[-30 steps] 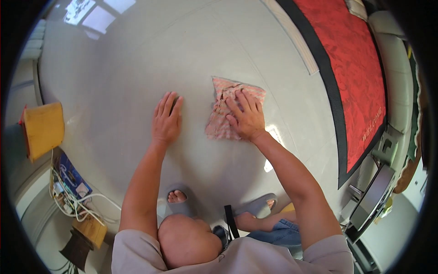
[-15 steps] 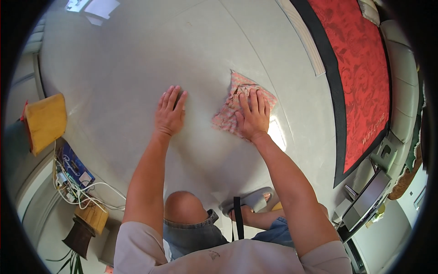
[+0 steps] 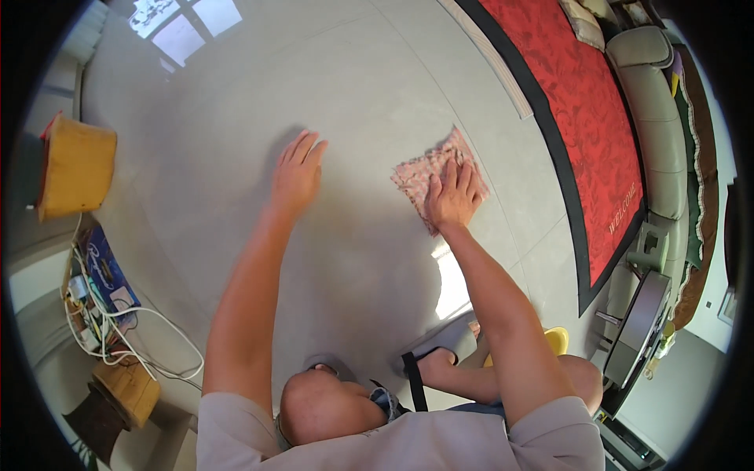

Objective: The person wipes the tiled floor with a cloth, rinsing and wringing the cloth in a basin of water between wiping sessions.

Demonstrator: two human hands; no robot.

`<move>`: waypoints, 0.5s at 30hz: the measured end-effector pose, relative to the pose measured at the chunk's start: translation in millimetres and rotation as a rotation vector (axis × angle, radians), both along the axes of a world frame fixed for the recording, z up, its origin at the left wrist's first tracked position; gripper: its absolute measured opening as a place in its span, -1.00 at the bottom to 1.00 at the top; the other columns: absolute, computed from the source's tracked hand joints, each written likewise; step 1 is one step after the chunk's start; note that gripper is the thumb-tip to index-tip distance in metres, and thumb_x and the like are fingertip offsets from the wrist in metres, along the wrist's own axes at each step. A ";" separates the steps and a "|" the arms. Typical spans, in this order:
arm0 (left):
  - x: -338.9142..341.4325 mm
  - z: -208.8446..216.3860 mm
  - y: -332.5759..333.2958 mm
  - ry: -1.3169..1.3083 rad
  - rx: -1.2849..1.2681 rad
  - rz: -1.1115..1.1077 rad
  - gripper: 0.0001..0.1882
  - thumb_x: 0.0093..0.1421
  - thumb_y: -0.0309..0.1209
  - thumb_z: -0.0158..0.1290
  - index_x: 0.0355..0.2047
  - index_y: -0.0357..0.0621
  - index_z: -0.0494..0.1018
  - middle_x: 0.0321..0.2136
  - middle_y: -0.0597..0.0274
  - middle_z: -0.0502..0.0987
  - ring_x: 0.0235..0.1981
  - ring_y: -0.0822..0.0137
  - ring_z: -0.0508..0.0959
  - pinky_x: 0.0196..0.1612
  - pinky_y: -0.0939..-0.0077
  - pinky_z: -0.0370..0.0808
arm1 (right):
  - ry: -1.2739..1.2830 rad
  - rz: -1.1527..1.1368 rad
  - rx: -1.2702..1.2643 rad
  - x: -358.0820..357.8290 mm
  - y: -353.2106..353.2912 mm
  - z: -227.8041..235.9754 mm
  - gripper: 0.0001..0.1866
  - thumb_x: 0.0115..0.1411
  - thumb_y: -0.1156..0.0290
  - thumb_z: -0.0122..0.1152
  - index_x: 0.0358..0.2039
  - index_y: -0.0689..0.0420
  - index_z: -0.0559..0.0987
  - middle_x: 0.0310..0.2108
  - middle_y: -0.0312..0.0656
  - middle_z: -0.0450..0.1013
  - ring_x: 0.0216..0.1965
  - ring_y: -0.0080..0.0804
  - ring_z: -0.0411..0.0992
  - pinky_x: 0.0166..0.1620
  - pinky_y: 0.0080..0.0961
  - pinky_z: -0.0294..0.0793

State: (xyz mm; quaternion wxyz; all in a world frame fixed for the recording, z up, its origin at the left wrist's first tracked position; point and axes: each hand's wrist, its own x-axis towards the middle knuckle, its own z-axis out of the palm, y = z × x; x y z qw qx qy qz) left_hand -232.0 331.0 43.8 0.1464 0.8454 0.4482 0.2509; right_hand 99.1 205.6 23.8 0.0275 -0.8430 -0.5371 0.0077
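Note:
A pink patterned cloth (image 3: 426,174) lies crumpled on the glossy grey tile floor (image 3: 353,259), one corner pointing away from me. My right hand (image 3: 455,196) rests flat on its right part, fingers stretched and slightly spread, pressing it rather than gripping it. To the left, across a stretch of tile, my left hand (image 3: 299,169) is open over the floor with fingers extended and nothing in it. A shadow shows beside its fingers; the hand looks slightly raised, and its wrist is a little blurred.
A red mat (image 3: 581,133) with a black border runs along the right, with a grey sofa (image 3: 656,133) beyond. At left are a yellow-brown box-like piece (image 3: 78,169), a blue box (image 3: 110,267) and tangled white cables (image 3: 169,322). Something yellow (image 3: 557,341) is behind my right arm.
My right hand and the cloth have shifted right, and the cloth has turned and bunched differently. The left hand has moved slightly forward and appears lifted. My view and my legs have shifted.

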 end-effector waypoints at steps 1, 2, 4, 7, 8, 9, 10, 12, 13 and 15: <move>-9.8 -1.3 -15.4 -0.032 0.015 0.031 -0.56 0.30 -0.54 0.07 0.20 -0.13 0.54 0.29 0.02 0.48 0.41 -0.06 0.38 0.43 0.00 0.31 | -0.043 -0.072 -0.030 -4.4 -11.7 1.9 -0.28 0.51 -0.17 -0.15 0.57 -0.15 0.21 0.60 -0.02 0.00 0.61 -0.02 -0.11 0.49 0.08 -0.07; -20.4 -2.2 -30.3 -0.039 0.017 0.033 -0.56 0.30 -0.54 0.07 0.20 -0.13 0.54 0.29 0.02 0.48 0.41 -0.06 0.38 0.43 0.00 0.31 | -0.086 -0.145 -0.059 -6.8 -20.4 3.4 -0.28 0.51 -0.18 -0.15 0.57 -0.15 0.21 0.60 0.00 -0.01 0.61 -0.02 -0.12 0.49 0.08 -0.07; -49.9 -7.8 -67.6 -0.096 0.012 0.216 -0.57 0.33 -0.55 0.04 0.21 -0.13 0.53 0.30 -0.02 0.47 0.41 -0.10 0.37 0.41 -0.01 0.32 | -0.032 -0.158 -0.125 -16.1 -40.3 9.6 -0.23 0.50 -0.17 -0.13 0.58 -0.04 0.17 0.62 0.07 -0.07 0.62 0.04 -0.15 0.52 0.12 -0.11; -73.9 -22.6 -104.8 0.001 0.014 0.394 -0.57 0.38 -0.52 0.02 0.24 -0.16 0.50 0.31 -0.05 0.45 0.41 -0.14 0.36 0.40 -0.02 0.33 | 0.042 -0.074 -0.089 -39.1 -68.7 -4.9 -0.12 0.47 -0.14 -0.07 0.58 0.22 0.09 0.63 0.15 -0.12 0.64 0.13 -0.23 0.57 0.18 -0.22; -76.0 -28.5 -108.3 -0.001 0.010 0.396 -0.57 0.38 -0.52 0.02 0.24 -0.16 0.50 0.31 -0.05 0.45 0.41 -0.14 0.36 0.40 -0.02 0.33 | 0.040 -0.072 -0.093 -61.5 -72.2 -9.7 -0.12 0.47 -0.14 -0.07 0.58 0.22 0.09 0.63 0.15 -0.12 0.64 0.13 -0.23 0.57 0.18 -0.22; -81.5 -30.7 -111.3 0.052 0.023 0.436 -0.57 0.40 -0.49 0.02 0.26 -0.17 0.48 0.31 -0.06 0.44 0.42 -0.15 0.35 0.40 -0.03 0.33 | 0.039 -0.060 -0.104 -91.8 -70.2 -10.9 -0.10 0.47 -0.15 -0.07 0.58 0.24 0.07 0.63 0.17 -0.13 0.64 0.14 -0.24 0.58 0.16 -0.23; -86.2 -32.8 -110.6 0.104 0.040 0.473 -0.57 0.42 -0.47 0.01 0.28 -0.18 0.45 0.32 -0.06 0.44 0.42 -0.16 0.34 0.41 -0.04 0.33 | 0.037 -0.050 -0.110 -119.5 -64.0 -10.0 -0.08 0.47 -0.15 -0.07 0.58 0.26 0.05 0.62 0.19 -0.14 0.64 0.14 -0.25 0.59 0.15 -0.24; -83.0 -30.3 -107.0 0.126 0.035 0.491 -0.57 0.45 -0.45 -0.01 0.31 -0.16 0.44 0.33 -0.05 0.42 0.43 -0.14 0.33 0.44 -0.02 0.29 | 0.137 -0.006 -0.071 -165.5 -32.0 0.8 -0.06 0.48 -0.19 -0.09 0.58 0.28 0.03 0.63 0.20 -0.15 0.64 0.13 -0.24 0.59 0.12 -0.26; -76.8 -32.1 -110.6 0.131 0.019 0.502 -0.56 0.48 -0.43 -0.04 0.33 -0.14 0.42 0.35 -0.04 0.41 0.44 -0.12 0.31 0.47 0.00 0.25 | 0.136 -0.007 -0.087 -170.7 -12.4 5.1 -0.06 0.48 -0.19 -0.09 0.58 0.28 0.03 0.63 0.20 -0.15 0.64 0.13 -0.24 0.59 0.12 -0.26; -79.6 -44.7 -112.6 0.120 0.039 0.472 -0.56 0.48 -0.42 -0.04 0.33 -0.15 0.42 0.35 -0.03 0.41 0.44 -0.11 0.31 0.46 0.00 0.26 | 0.163 0.045 0.012 -172.0 37.1 12.9 -0.03 0.47 -0.22 -0.10 0.59 0.26 -0.01 0.63 0.18 -0.15 0.64 0.11 -0.24 0.60 0.05 -0.27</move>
